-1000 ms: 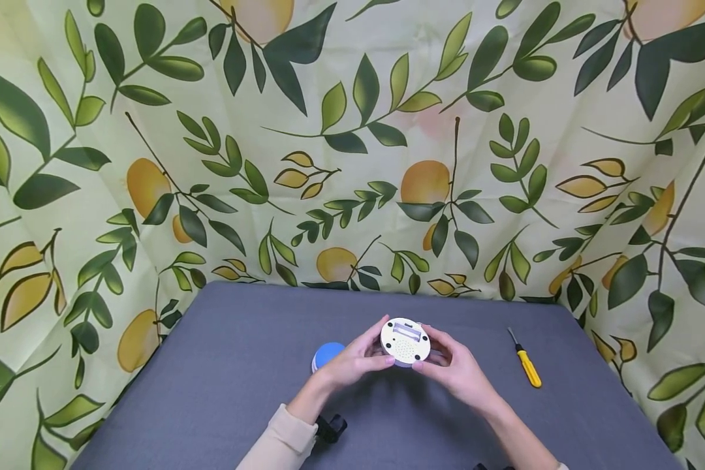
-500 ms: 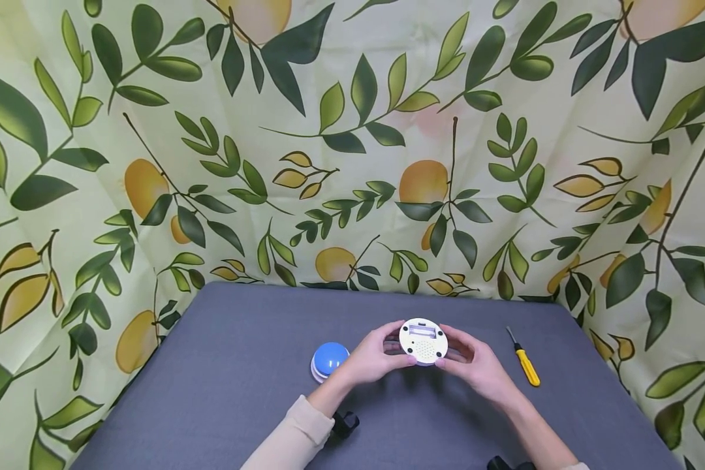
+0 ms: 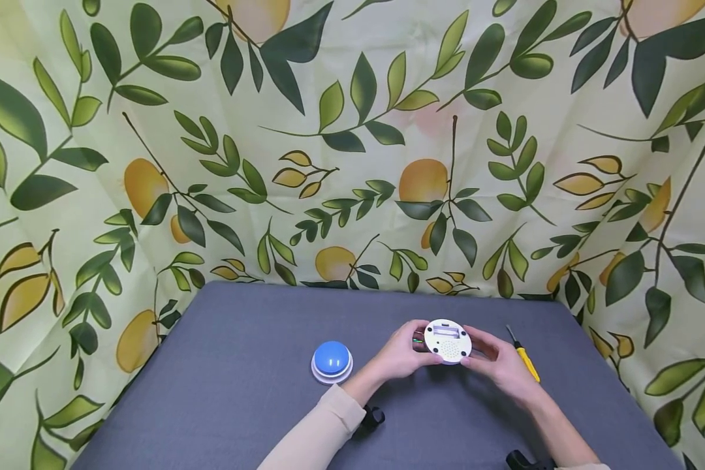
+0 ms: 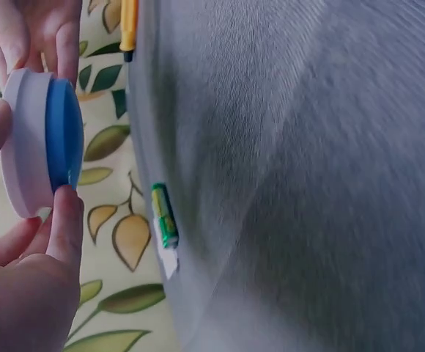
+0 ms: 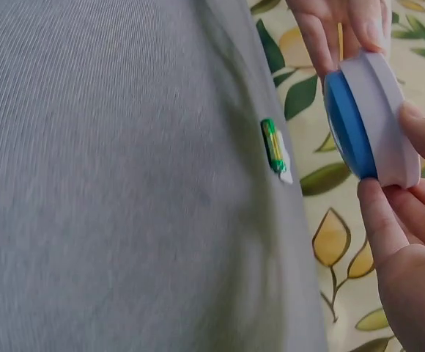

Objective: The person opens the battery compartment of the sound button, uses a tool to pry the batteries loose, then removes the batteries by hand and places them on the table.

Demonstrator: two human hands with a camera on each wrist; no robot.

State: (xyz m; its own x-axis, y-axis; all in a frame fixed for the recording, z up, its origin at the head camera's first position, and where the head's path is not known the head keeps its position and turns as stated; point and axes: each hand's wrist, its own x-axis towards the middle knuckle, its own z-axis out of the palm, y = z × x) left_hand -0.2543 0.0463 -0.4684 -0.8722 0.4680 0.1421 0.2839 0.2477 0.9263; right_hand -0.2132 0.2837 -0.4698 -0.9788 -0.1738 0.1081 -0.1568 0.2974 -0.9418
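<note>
A round push button (image 3: 447,350) with a white base and blue dome is held between both hands above the table. In the head view its underside faces me, showing an oblong recess, speaker holes and dark feet. My left hand (image 3: 401,352) grips the left rim, thumb on the near edge. On the opposite rim, my right hand (image 3: 501,365) holds it the same way. The left wrist view shows the blue dome (image 4: 64,136) turned away from the palms. A green battery (image 5: 272,145) lies on the table beyond, beside a small white piece (image 5: 286,167).
A second blue-domed push button (image 3: 331,359) stands upright on the grey table (image 3: 241,378), left of my hands. To the right lies a screwdriver (image 3: 527,363) with a yellow handle, close behind my right hand. A leaf-patterned cloth (image 3: 352,163) hangs around the table's back and sides.
Both hands have moved right together with the held push button, toward the screwdriver. The other push button, partly covered by the left arm before, is now fully visible.
</note>
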